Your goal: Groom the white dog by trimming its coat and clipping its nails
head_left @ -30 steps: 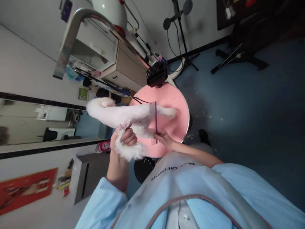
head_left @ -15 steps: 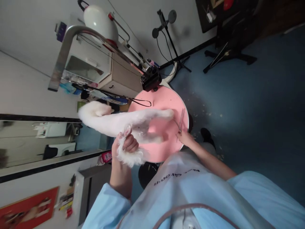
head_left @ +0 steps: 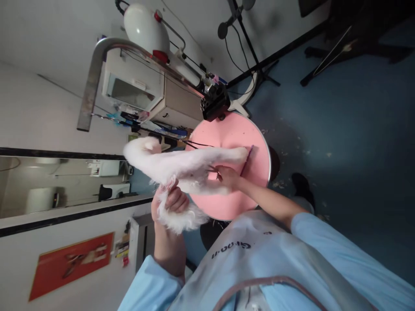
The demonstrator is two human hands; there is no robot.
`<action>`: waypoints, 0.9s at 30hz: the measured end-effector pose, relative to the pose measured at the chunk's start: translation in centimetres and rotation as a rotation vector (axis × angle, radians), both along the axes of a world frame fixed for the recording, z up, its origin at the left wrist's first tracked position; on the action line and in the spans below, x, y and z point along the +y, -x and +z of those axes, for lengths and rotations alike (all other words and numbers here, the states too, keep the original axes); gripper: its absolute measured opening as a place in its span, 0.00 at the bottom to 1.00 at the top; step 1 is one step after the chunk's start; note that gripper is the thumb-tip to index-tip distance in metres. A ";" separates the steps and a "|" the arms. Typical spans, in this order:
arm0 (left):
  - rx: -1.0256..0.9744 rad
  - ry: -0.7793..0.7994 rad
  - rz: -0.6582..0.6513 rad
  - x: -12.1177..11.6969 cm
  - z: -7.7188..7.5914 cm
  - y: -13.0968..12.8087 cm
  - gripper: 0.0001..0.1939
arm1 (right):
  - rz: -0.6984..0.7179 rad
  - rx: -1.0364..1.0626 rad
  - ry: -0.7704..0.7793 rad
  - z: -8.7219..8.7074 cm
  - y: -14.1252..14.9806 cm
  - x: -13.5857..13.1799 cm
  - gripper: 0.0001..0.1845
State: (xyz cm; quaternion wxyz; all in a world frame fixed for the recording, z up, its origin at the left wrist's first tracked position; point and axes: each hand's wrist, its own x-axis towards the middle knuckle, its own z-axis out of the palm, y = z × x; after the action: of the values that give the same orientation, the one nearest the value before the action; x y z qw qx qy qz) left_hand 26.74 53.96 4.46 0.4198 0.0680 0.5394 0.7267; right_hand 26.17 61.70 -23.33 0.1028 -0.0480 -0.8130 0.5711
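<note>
A white dog (head_left: 184, 162) stands on the round pink table (head_left: 231, 134), its rear toward me and its head at the far left. Closed around the base of the dog's fluffy tail (head_left: 181, 221), my left hand (head_left: 175, 199) keeps it raised, with long hair hanging below the fist. My right hand (head_left: 228, 177) grips scissors (head_left: 212, 169), whose blades point at the dog's hindquarters between the hind legs. The fingers partly hide the scissor handles. A thin purple comb (head_left: 248, 159) lies on the table by one hind paw, beyond my right wrist.
A metal grooming arm (head_left: 129, 45) arches over the table, with a black clamp block (head_left: 215, 103) at the table's far edge. A black loop leash (head_left: 155, 129) runs past the dog. Cabinets (head_left: 181, 99) stand behind, a tripod stand (head_left: 249, 39) farther right. Hair clippings dot the blue floor (head_left: 330, 155).
My right hand has moved with the scissors from the table's near right edge up to the dog's hindquarters. My left hand still holds the tail. The view has shifted slightly.
</note>
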 end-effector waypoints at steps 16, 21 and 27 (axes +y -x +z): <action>0.013 0.115 0.026 0.3 -0.1 0.4 0.14 | -0.042 0.061 -0.127 -1.2 1.8 -0.5 0.14; 0.037 0.116 0.071 0.2 -0.4 0.3 0.18 | -0.061 0.060 -0.124 -1.4 1.9 -0.5 0.14; 0.040 0.178 0.078 0.4 -0.4 0.4 0.22 | -0.026 0.029 -0.127 -1.4 1.9 -0.4 0.14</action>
State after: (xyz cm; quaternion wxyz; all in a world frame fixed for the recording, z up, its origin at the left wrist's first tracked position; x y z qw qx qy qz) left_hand 26.32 54.39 4.09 0.3850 0.0239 0.6124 0.6900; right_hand 24.30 61.33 -24.72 0.1248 -0.0434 -0.8453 0.5177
